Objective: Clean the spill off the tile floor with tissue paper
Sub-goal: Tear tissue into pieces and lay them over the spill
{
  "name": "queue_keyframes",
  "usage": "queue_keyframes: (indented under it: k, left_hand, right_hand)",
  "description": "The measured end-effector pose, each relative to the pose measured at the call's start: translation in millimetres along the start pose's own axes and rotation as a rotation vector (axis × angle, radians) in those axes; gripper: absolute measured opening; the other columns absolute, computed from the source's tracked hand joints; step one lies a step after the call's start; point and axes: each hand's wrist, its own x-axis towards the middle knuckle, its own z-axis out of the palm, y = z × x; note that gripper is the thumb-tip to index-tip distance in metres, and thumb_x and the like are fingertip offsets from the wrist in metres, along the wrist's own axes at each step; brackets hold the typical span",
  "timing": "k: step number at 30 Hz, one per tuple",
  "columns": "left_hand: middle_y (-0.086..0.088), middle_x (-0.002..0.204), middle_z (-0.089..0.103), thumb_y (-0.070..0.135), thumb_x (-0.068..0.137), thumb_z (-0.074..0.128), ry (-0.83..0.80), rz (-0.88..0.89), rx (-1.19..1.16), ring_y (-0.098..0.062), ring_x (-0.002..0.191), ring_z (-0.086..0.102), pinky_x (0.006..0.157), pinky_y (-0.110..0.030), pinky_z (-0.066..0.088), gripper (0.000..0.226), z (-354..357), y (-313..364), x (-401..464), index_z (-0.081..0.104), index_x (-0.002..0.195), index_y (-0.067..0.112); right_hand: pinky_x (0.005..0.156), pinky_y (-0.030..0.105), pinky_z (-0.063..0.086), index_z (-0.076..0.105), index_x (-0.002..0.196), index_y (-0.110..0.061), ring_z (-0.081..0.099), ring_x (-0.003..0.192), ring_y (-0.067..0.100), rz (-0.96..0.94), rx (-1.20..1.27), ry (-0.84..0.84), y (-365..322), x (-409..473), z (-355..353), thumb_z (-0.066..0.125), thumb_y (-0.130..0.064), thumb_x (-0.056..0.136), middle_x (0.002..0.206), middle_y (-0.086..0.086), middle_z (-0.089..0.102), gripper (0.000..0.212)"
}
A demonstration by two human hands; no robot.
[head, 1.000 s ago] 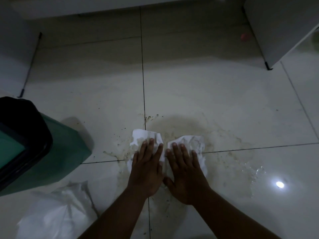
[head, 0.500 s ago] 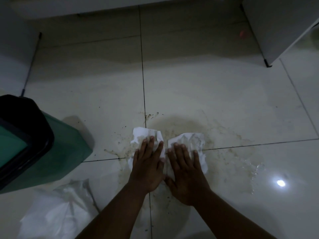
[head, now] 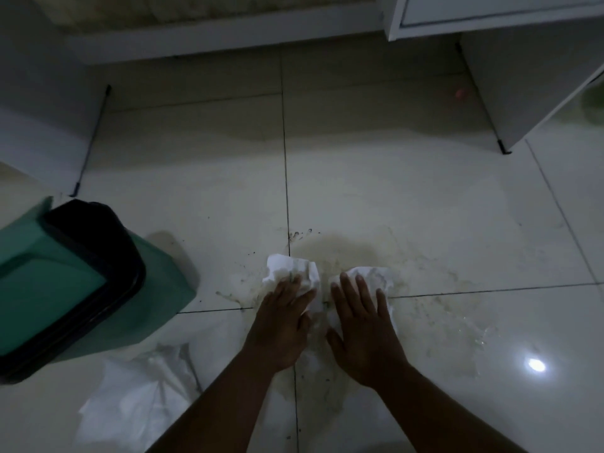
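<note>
A: What do we have at the far left?

B: We see a green bin (head: pixel 65 289) with a black rim, standing on the tile floor (head: pixel 425 197). Near it, at the lower left, lies a white bag (head: pixel 130 397), crumpled.

A: And our hands?

B: Our left hand (head: pixel 281 325) lies flat, fingers spread, palm down on a tissue (head: pixel 291 268) that sticks out beyond the fingertips. Just beside it our right hand (head: pixel 362 328) is flat too, fingers splayed, pressing a second tissue wad (head: pixel 376 276). Neither hand grips anything; both press down. The thumbs are close but apart.

A: Where is the spill?

B: The spill (head: pixel 343 250) is a brownish patch around the spot where four tiles meet, under and beyond both tissues, with dark specks at its far edge. To the right it thins into wet streaks (head: pixel 464 325), near a bright light glare (head: pixel 536 365) on the floor.

A: Farther right?

B: A white cabinet (head: pixel 523 76) stands at the upper right.
</note>
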Motion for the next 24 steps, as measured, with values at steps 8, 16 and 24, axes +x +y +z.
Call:
queue_keyframes:
  k: [8,16,24]
  left_hand:
    - [0.003,0.140,0.060,0.015,0.086,0.065,0.364,-0.103,-0.176,-0.015,0.140,0.043,0.114,-0.028,0.035,0.047,-46,-27,-69,0.064,0.132,0.023]
    - [0.000,0.098,0.071,0.021,0.084,0.062,0.724,-0.252,-0.027,-0.016,0.095,0.059,0.093,-0.022,0.041,0.020,-79,-76,-157,0.074,0.100,0.017]
    - [-0.009,0.121,0.059,0.046,0.078,0.076,0.576,-0.997,-0.074,-0.034,0.112,0.054,0.088,-0.047,0.050,0.059,-105,-105,-210,0.055,0.128,0.023]
  right_hand:
    - [0.113,0.047,0.034,0.035,0.149,-0.027,0.034,0.143,0.026,-0.083,0.234,-0.008,-81,-7,-19,0.038,-0.055,0.094,0.157,0.005,0.035,0.062]
    - [0.092,0.039,0.051,0.051,0.135,-0.021,0.058,0.110,0.021,-0.284,0.490,-0.059,-198,-6,-7,0.048,-0.039,0.090,0.129,0.001,0.057,0.049]
    - [0.096,0.030,0.050,0.042,0.141,-0.029,0.054,0.117,0.013,-0.373,0.528,-0.143,-266,-17,14,0.054,-0.040,0.093,0.134,-0.005,0.050,0.051]
